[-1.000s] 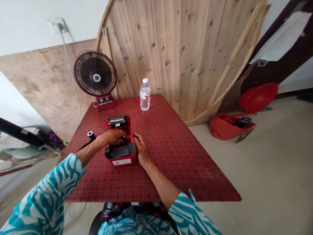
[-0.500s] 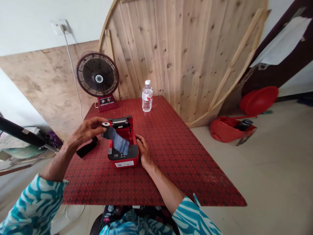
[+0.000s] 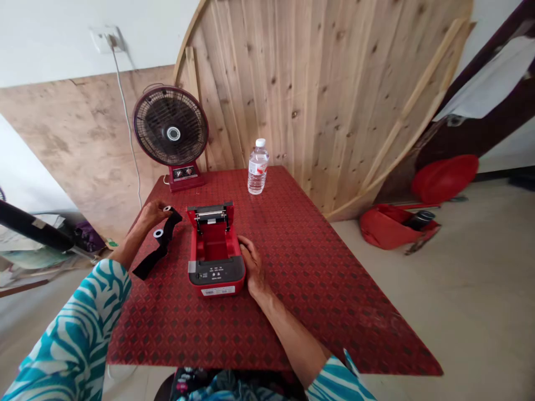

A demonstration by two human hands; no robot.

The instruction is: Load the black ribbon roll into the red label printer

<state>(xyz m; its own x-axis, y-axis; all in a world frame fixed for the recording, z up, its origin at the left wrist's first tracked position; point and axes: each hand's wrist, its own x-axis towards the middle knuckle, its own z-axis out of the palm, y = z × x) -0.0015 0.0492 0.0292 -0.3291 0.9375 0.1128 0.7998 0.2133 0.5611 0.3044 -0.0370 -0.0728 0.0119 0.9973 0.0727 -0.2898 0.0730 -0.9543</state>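
A small red and black label printer (image 3: 216, 273) stands on the red patterned table (image 3: 317, 301) with its lid raised, showing a bare red compartment. My right hand (image 3: 254, 264) rests against the printer's right side, fingers loosely extended. Left of the printer, my left hand (image 3: 154, 214) is closed on a dark paper roll (image 3: 168, 209) with a white core, its black strip hanging to the right. Just below that hand lies a second dark roll (image 3: 158, 234), whose black strip (image 3: 148, 263) trails toward the table's left edge.
A fan (image 3: 172, 133) stands at the table's back left, its cord running up to a wall socket (image 3: 107, 40). A water bottle (image 3: 257, 170) is at the back. Large wooden boards (image 3: 301, 83) lean behind. A red bag (image 3: 382, 227) lies on the floor to the right.
My left hand has carried the roll out from above the printer to the left, beside the second roll. The printer's compartment is now uncovered. My right hand stays at the printer's side.
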